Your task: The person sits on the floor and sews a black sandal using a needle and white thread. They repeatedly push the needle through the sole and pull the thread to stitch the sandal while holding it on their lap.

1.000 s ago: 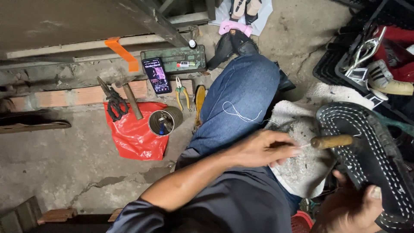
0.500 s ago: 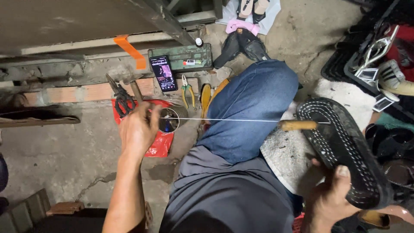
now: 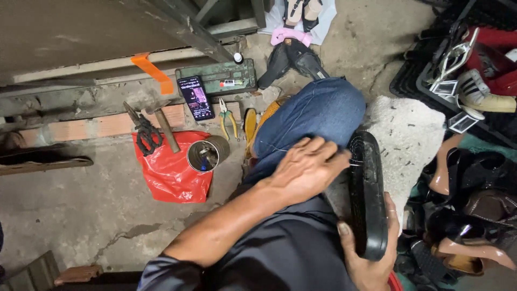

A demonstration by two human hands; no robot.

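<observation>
A black shoe [image 3: 366,194] stands on edge, sole up, against my blue-jeaned knee [image 3: 318,113]. My right hand [image 3: 369,258] grips its near end from below, thumb on the left side. The fingers of my left hand [image 3: 307,167] curl against the shoe's left edge. A thin pale thread [image 3: 269,148] trails from under that hand over the jeans, and short strands show at the fingertips. The wooden-handled awl is out of sight.
On the concrete floor to the left lie a red plastic bag [image 3: 172,172], a tin can [image 3: 203,155], a hammer [image 3: 167,131], pliers [image 3: 229,123], a phone [image 3: 196,97] and a green box [image 3: 218,78]. A white stone block [image 3: 409,134] lies under the shoe. Several shoes [image 3: 474,194] and a black crate [image 3: 425,81] crowd the right.
My left hand, stretched out left over the red bag pulling the thread taut, has come back to the shoe's edge. The shoe has turned more upright, and the awl handle no longer shows.
</observation>
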